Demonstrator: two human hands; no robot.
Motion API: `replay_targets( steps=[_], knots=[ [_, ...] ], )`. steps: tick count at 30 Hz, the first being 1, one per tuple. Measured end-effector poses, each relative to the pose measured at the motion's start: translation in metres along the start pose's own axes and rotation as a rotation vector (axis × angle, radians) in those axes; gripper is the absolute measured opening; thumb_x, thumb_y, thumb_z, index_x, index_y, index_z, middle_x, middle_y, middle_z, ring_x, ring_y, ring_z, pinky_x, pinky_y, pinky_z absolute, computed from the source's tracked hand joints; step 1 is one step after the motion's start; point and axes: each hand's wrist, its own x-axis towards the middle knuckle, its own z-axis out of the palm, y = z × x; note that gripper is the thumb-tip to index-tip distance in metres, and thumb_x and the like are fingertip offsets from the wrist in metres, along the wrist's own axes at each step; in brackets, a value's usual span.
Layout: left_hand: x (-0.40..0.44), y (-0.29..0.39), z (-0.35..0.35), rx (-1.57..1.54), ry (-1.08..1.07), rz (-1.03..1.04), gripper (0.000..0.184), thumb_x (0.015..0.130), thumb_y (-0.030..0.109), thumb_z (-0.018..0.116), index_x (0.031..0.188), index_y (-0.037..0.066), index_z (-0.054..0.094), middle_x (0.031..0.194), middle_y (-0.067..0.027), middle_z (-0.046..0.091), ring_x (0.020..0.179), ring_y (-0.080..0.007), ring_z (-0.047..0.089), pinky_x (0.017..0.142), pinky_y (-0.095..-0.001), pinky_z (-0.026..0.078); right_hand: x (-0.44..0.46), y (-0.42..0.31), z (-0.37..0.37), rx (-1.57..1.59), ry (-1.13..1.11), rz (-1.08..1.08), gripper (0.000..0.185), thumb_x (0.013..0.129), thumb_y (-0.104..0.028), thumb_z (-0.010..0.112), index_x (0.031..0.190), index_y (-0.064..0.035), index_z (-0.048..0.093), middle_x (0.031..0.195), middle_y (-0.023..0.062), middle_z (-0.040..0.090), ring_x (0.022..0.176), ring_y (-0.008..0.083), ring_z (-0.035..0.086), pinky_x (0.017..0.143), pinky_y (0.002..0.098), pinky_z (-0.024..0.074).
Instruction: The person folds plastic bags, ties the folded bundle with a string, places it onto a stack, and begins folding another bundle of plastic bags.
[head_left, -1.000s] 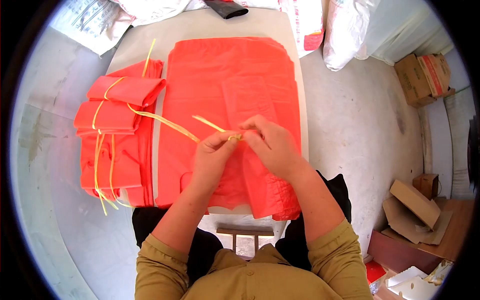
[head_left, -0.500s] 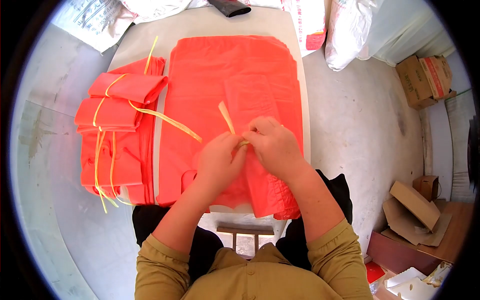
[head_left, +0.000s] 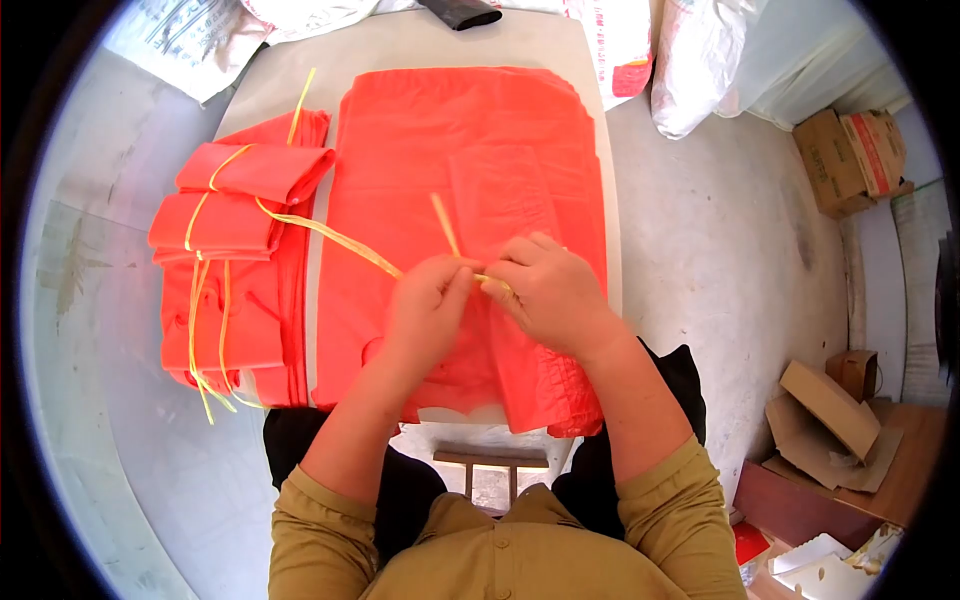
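Note:
Above a wide stack of red plastic bags [head_left: 400, 130], my left hand [head_left: 430, 305] and my right hand [head_left: 550, 300] are close together. Both are closed on a yellow plastic strip [head_left: 440, 222]; one end sticks up from between the fingers and a short piece shows at my right fingertips. A folded red bag [head_left: 520, 370] lies on the stack beneath my right hand. To the left, rolled red bundles [head_left: 225, 222] are bound with yellow ties, and a long yellow tie [head_left: 335, 237] runs from them toward my left hand. My fingers hide the strip's middle.
The bags lie on a pale table [head_left: 300, 55]. White printed sacks [head_left: 700, 65] and a dark roll [head_left: 460, 12] are at the back. Cardboard boxes [head_left: 850, 165] stand on the floor at right, with an opened carton [head_left: 835, 425] on a brown cabinet lower right.
My hands have drawn slightly apart, the left one shifting left. More of the yellow strip shows between and beyond my fingers, and its upright end has tilted left.

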Motion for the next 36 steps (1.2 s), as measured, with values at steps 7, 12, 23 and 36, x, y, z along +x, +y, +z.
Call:
replay_targets(
  steps=[7, 12, 23, 36],
  knots=[
    [-0.002, -0.007, -0.014, 0.809, -0.056, 0.17, 0.012, 0.089, 0.008, 0.068, 0.079, 0.003, 0.064, 0.081, -0.0123, 0.065, 0.083, -0.0342, 0.066, 0.074, -0.046, 0.055, -0.002, 0.017, 0.005, -0.214, 0.128, 0.115, 0.013, 0.094, -0.018, 0.073, 0.104, -0.0091, 0.074, 0.102, 0.0047, 0.065, 0.094, 0.0271, 0.065, 0.076, 0.0411, 0.056],
    [-0.005, -0.012, -0.012, 0.948, -0.093, 0.222, 0.021, 0.093, 0.015, 0.07, 0.078, 0.005, 0.06, 0.08, -0.0145, 0.062, 0.082, -0.0367, 0.065, 0.075, -0.0481, 0.054, 0.0, 0.011, -0.001, -0.261, 0.128, 0.138, 0.012, 0.093, -0.019, 0.075, 0.094, -0.0073, 0.072, 0.094, 0.0068, 0.061, 0.091, 0.0268, 0.065, 0.073, 0.0404, 0.0559],
    [-0.003, -0.006, -0.012, 0.835, -0.061, 0.057, 0.018, 0.096, 0.016, 0.067, 0.084, 0.003, 0.062, 0.085, -0.0163, 0.064, 0.086, -0.0377, 0.066, 0.076, -0.0488, 0.053, 0.008, 0.003, 0.013, 0.569, -0.033, 0.358, 0.03, 0.099, -0.018, 0.067, 0.08, 0.0046, 0.062, 0.073, 0.0085, 0.059, 0.064, 0.0154, 0.052, 0.06, 0.0336, 0.0426],
    [-0.005, 0.011, -0.012, 0.484, -0.023, 0.5, 0.013, 0.086, 0.004, 0.078, 0.096, 0.004, 0.07, 0.088, -0.0103, 0.068, 0.079, -0.0325, 0.066, 0.066, -0.0429, 0.052, 0.007, 0.001, 0.016, 0.673, -0.127, 0.425, 0.014, 0.094, -0.013, 0.072, 0.099, -0.0003, 0.075, 0.091, 0.0157, 0.073, 0.083, 0.0251, 0.07, 0.075, 0.0366, 0.0545]
  ],
)
